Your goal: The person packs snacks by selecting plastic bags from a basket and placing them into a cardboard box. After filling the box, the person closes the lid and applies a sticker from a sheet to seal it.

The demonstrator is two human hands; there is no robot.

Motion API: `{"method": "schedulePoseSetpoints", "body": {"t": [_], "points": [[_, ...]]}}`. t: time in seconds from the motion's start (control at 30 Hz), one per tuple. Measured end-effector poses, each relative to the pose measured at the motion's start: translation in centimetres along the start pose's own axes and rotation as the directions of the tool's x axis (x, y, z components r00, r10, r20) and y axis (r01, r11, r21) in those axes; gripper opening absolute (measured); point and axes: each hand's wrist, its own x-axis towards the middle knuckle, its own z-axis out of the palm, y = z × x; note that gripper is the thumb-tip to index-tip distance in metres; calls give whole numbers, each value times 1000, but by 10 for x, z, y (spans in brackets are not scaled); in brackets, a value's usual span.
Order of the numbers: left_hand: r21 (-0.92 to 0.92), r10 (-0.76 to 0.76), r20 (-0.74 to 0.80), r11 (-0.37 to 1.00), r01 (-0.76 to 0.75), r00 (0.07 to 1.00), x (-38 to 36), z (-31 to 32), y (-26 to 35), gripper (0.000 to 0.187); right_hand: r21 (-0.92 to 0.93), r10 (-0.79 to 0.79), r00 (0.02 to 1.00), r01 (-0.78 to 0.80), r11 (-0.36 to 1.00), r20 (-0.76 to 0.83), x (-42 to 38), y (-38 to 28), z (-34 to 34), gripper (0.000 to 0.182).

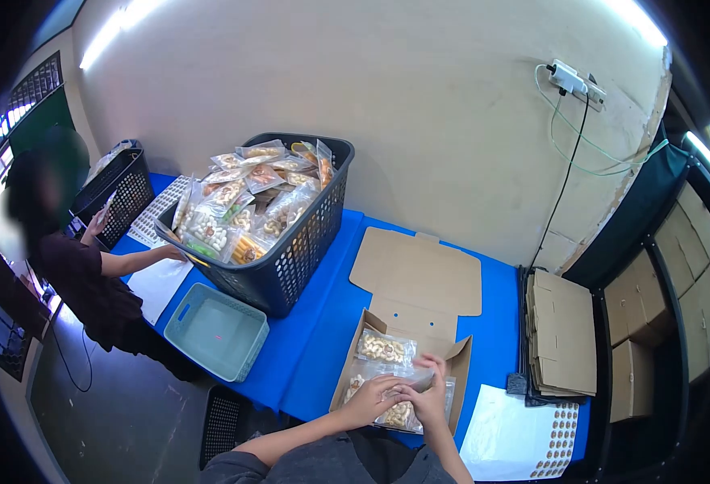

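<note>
An open cardboard box [462,379] lies before me, its lid [415,274] folded back flat. Clear packets of pale, curved nuts that look like cashews fill it; one such packet [387,348] lies at its far side. Over the near part, my left hand [371,401] is closed on the upper edge of a clear plastic packet [399,415]. My right hand [430,395] meets it at the same packet, thumb toward the left fingers. Its raised fingers are slightly blurred. The hands cover part of the packet.
A dark basket [306,254] heaped with snack packets stands on the blue table [311,355], beside a green tray [218,331]. At right are flattened cartons [562,335] and a sticker sheet [504,431]. Another person [81,266] stands at left, holding a packet near another basket [121,198].
</note>
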Motion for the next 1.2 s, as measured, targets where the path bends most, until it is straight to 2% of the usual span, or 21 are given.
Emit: {"method": "schedulePoseSetpoints", "body": {"t": [0.07, 0.1, 0.17, 0.27, 0.4, 0.47, 0.53, 0.6, 0.63, 0.67, 0.7, 0.73, 0.8, 0.87, 0.93, 0.97, 1.0, 1.07, 1.13, 1.17, 1.2], "points": [[114, 93, -12, 989, -91, 996, -1, 0, -3, 28, 232, 134, 963, -189, 954, 234, 0, 10, -9, 44], [123, 113, -10, 986, -111, 994, -1, 1, -9, 28, 231, 139, 963, -192, 954, 229, -1, 8, -10, 44], [127, 128, 4, 984, -127, 992, 0, 0, -23, 28, 277, 210, 936, -289, 916, 281, -2, -1, -13, 20], [159, 225, -15, 962, -220, 974, 1, -4, -36, 25, 203, 164, 940, -231, 952, 301, -1, 8, -19, 8], [196, 271, 93, 939, -284, 958, 3, -18, -20, 37, 214, 135, 906, -236, 948, 400, 2, 8, -26, 17], [148, 29, 249, 987, -67, 968, 2, -26, -17, 46, 164, 147, 891, -237, 957, 430, 2, 10, -33, 22], [51, 11, 314, 998, -28, 949, 0, -32, -20, 53, 161, 187, 851, -300, 940, 491, 1, 9, -37, 27], [120, -154, 274, 985, 125, 949, -1, -37, -17, 55, 231, 249, 879, -362, 903, 407, 1, 9, -36, 30], [119, -154, 279, 985, 125, 948, 0, -38, -15, 55, 305, 314, 891, -414, 858, 327, 2, 6, -36, 33], [68, -69, 131, 996, 60, 989, 2, -39, -13, 55, 304, 318, 892, -415, 857, 322, 2, 2, -35, 33], [27, 12, -22, 1000, -11, 1000, 3, -38, -12, 56, 308, 287, 934, -343, 887, 215, 1, -1, -34, 35], [25, 11, -15, 1000, -10, 1000, 3, -36, -17, 56, 303, 249, 963, -270, 914, 105, 2, -6, -30, 37], [82, 111, 80, 990, -117, 991, 5, -30, -25, 62, 227, 143, 983, -165, 960, 112, -2, -8, -21, 37], [98, 67, 75, 992, -74, 995, 3, -12, -19, 69, 189, -83, 957, 31, 982, 278, -6, -14, -6, 36], [-6, 57, -85, 998, -58, 995, 0, 0, -18, 70, 134, -54, 965, 20, 991, 258, -10, -15, 4, 33], [-153, -26, -157, 988, 2, 987, 1, 4, -16, 51, -15, -57, 987, 60, 998, 152, -10, -14, 7, 33], [-152, -25, -151, 988, 2, 988, 1, 2, -15, 51, -167, -73, 996, 80, 983, 46, -11, -13, 9, 33], [-140, -78, -135, 988, 59, 988, 0, -3, -13, 32, -91, 3, 997, -10, 996, -82, -4, -11, 9, 36], [-63, -50, -158, 997, 40, 986, -1, -6, -9, 26, 89, 89, 968, -113, 990, 233, 3, 9, -7, 31], [-1, -28, -110, 1000, 28, 994, -2, -8, -9, 29, 182, 213, 886, -309, 934, 412, 4, 12, -15, 22], [61, -8, -61, 998, 11, 998, -1, -10, -8, 32, 183, 214, 888, -309, 933, 408, 5, 11, -17, 22]]}}
